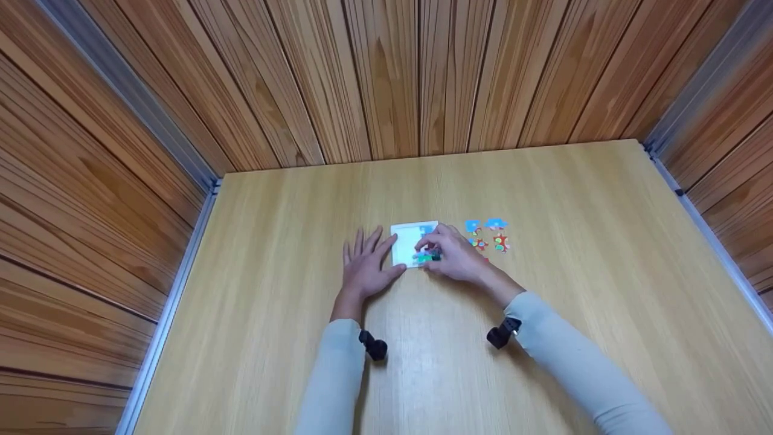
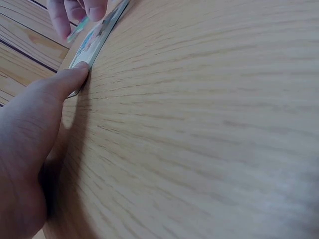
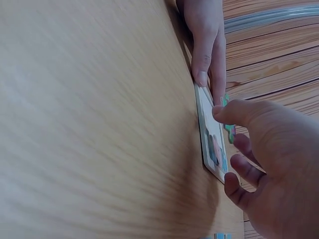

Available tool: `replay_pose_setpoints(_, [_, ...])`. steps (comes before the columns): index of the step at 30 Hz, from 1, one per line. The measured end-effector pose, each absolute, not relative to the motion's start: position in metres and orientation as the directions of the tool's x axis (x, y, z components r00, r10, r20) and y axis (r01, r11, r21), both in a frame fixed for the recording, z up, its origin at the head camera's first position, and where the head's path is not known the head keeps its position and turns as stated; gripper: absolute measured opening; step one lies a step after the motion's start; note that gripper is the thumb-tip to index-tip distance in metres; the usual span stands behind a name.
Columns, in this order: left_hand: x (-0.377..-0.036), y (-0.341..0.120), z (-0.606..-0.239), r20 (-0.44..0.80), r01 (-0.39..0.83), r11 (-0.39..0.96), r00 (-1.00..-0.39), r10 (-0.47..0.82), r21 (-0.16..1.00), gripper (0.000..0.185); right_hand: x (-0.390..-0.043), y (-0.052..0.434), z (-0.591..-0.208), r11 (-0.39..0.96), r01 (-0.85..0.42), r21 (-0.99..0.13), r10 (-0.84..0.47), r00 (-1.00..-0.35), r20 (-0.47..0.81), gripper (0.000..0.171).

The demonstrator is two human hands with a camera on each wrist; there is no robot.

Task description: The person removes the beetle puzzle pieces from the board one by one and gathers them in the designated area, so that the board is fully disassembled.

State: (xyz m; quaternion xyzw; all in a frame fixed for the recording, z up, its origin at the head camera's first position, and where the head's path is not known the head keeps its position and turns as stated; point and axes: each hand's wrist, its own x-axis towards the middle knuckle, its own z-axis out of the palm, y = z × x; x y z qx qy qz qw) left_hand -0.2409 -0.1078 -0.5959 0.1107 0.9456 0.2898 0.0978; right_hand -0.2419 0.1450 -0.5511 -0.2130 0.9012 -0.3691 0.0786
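Note:
A white puzzle tray (image 1: 403,235) lies on the table between the two hands. My left hand (image 1: 368,272) spreads its fingers along the tray's left side, and its thumb (image 2: 77,74) presses the near edge. Over the tray's right part, my right hand (image 1: 458,257) pinches a green jigsaw piece (image 3: 229,132) between thumb and fingers. That piece is tilted and held above the tray. Blue pieces (image 1: 426,229) lie inside the tray along its right side, partly hidden by the right hand.
Loose jigsaw pieces lie right of the tray: two blue ones (image 1: 496,223) at the back and red patterned ones (image 1: 501,243) in front, some partly behind the right hand. Wood-panelled walls (image 1: 392,78) stand behind and beside the table (image 1: 272,290).

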Motion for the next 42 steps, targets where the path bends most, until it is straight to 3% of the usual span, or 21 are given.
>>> replay_pose_setpoints(19, [-0.238, -0.108, -0.595, -0.117, 0.151, 0.798, -0.957, 0.267, 0.584, 0.084, -0.240, 0.169, -0.546, 0.579, -0.260, -0.773, -0.422, -0.907, -0.010, 0.037])
replay_pose_setpoints(30, [-0.238, -0.108, -0.594, -0.121, 0.149, 0.799, -0.956, 0.267, 0.583, 0.083, -0.240, 0.187, -0.539, 0.596, -0.288, -0.749, -0.403, -0.915, 0.032, 0.035])
replay_pose_setpoints(42, [-0.238, -0.108, -0.596, -0.105, 0.155, 0.792, -0.958, 0.266, 0.591, 0.084, -0.239, 0.211, -0.535, 0.610, -0.240, -0.755, -0.388, -0.922, -0.020, 0.037])
